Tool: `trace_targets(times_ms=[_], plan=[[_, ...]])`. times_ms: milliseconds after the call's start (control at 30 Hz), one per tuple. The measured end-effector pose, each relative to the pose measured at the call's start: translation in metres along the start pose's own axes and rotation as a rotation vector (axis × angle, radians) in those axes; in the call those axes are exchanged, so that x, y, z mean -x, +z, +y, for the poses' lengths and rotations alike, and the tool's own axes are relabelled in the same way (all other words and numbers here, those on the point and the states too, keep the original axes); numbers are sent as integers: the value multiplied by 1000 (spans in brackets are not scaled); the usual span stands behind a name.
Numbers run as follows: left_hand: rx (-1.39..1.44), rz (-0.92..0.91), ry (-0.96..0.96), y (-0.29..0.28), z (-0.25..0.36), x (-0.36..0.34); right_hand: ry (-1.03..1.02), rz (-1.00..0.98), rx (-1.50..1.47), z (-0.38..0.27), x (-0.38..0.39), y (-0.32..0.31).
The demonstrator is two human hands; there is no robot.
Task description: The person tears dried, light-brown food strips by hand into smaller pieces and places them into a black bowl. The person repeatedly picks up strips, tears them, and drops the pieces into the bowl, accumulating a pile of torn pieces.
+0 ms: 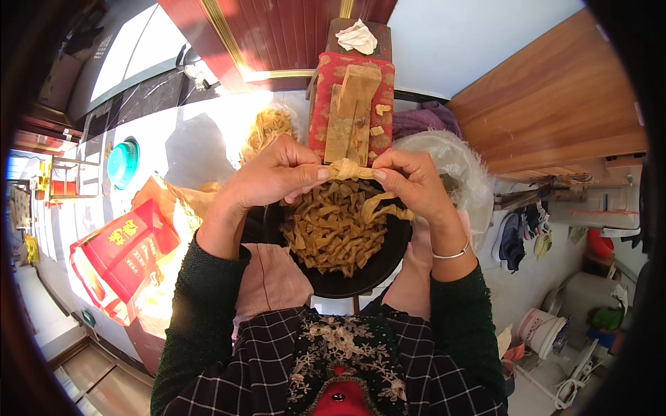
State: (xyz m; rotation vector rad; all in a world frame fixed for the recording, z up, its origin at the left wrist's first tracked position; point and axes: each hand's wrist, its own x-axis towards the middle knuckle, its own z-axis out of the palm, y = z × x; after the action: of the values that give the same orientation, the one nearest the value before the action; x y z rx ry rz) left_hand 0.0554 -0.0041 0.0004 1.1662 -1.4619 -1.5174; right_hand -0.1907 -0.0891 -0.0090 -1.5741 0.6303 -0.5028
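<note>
Between my hands stretches a pale tan strip (345, 168) with a knot at its middle; its exact kind I cannot make out. My left hand (281, 175) pinches one side of it between thumb and fingers. The other side is pinched the same way by my right hand (416, 184), and a loose tail hangs below. Under both hands, at my lap, is a round black pan (340, 286). It holds a heap of brownish folded or knotted strips (333, 232). Just beyond my hands stands a wooden block fixture (354, 104) on a bench.
A red patterned cloth (383, 87) covers the bench, with a crumpled white cloth (356, 37) at its far end. Left of it sits a bag of yellowish strips (269, 128). A white sack (461, 156) stands at right. A red paper bag (128, 256) and teal basin (123, 165) are left.
</note>
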Motion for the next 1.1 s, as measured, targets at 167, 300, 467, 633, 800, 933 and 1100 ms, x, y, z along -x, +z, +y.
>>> trace_targets(times_ms=[167, 300, 467, 633, 800, 933, 1100], plan=[[-574, 243, 273, 14, -3, -7, -119, 5, 195, 5, 0, -1], [-674, 35, 70, 40, -2, -10, -160, -34, 308, 3, -4, 10], [-538, -86, -86, 21, 5, -13, -78, 41, 351, -5, 1, -4], [-721, 324, -70, 17, -1, -33, -86, 306, 289, 19, -28, -3], [-870, 520, -75, 7, -8, -62, -120, 566, 328, 36, -62, 4], [-912, 536, -73, 4, -18, -67, -89, 526, 490, 38, -72, 3], [-992, 402, -271, 1, -13, -39, 12, 498, 670, 42, -64, -9]])
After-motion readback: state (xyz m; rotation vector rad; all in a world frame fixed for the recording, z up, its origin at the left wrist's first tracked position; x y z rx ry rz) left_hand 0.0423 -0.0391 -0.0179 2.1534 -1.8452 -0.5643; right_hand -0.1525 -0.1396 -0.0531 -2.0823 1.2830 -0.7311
